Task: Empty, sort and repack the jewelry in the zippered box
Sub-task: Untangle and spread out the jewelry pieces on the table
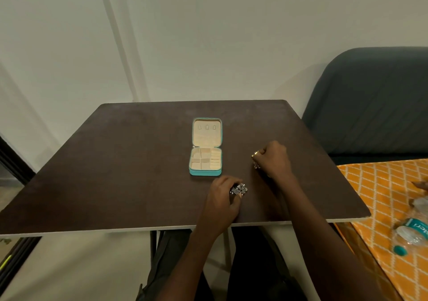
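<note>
A person sits at a dark brown bench [115, 173], seen from above through a head-worn camera. A small teal zippered box [205, 146] lies open on the bench, just beyond and slightly left of the left hand, with its cream lid laid flat away from the person and its divided cream compartments looking bare. The left hand [222, 199] rests on the bench near its front edge, fingers curled around a cluster of silver jewelry [239, 189] that sparkles at the fingertips. The right hand [273, 159] sits further forward, to the right of the box and apart from it, fingers curled around a small gold piece [255, 153]; a pale glinting piece [256, 166] shows just beneath that hand, though it is too small to identify. Off to the right of the right hand, an orange patterned cloth [370, 196] carries a plastic water bottle [412, 233], and a dark grey chair [370, 106] stands behind it.
</note>
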